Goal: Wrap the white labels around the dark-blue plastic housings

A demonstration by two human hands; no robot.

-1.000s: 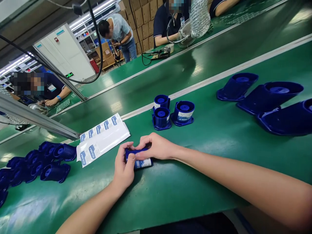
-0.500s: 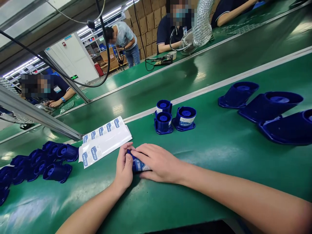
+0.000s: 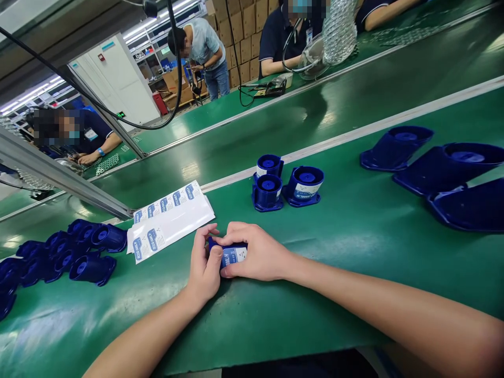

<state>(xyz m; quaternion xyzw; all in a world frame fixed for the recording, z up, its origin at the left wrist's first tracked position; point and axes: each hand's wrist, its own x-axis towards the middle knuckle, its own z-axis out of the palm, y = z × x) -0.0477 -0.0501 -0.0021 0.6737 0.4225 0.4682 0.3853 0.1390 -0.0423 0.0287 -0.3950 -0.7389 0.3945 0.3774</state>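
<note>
A small blue plastic part (image 3: 232, 254) with a white and blue label lies on its side on the green belt, gripped from both ends. My left hand (image 3: 203, 269) pinches its left end, thumb pressed on the label. My right hand (image 3: 258, 253) wraps over its right side, fingers curled round it. Just to the left of my hands lie two white label sheets (image 3: 170, 220) carrying blue stickers. Three upright labelled blue parts (image 3: 286, 185) stand close together beyond my hands.
A heap of several unlabelled blue parts (image 3: 59, 258) lies at the left. Larger blue housings (image 3: 437, 165) sit at the right. A metal rail (image 3: 59, 184) crosses the upper left. Other people work across the far belt, beside a foil hose (image 3: 338, 26).
The blue part has been turned between my hands, so its label now faces up. My right hand went from covering it flat to curling round its right side.
</note>
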